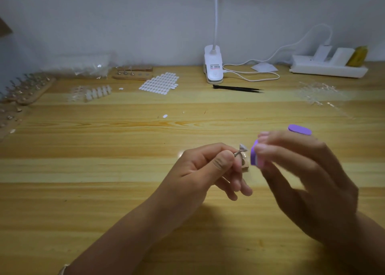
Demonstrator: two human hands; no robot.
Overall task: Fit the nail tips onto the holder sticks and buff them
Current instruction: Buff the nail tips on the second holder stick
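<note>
Your left hand (212, 166) pinches a holder stick (236, 154) between thumb and forefinger. The nail tip (243, 148) mounted on its head points right. Just beside the tip, with contact not clear, is the purple buffer (254, 155), gripped in the curled fingers of your right hand (302, 170), which is blurred. A purple oval (299, 129) shows above those fingers; you cannot tell whether it is the buffer's far end or a separate piece.

The step in hand appears to be buffing one mounted tip. The next move calls for laying the buffer's face on the tip and stroking lightly while you hold the stick steady.

On the wooden tabletop (125, 191), from the left:
- racks of sticks (31, 87)
- a strip of loose tips (98, 92)
- a sheet of white tabs (159, 84)
- a clip lamp (213, 66)
- black tweezers (237, 88)
- clear plastic frames (318, 93)
- a power strip (329, 69) against the pale wall (125, 14)
</note>
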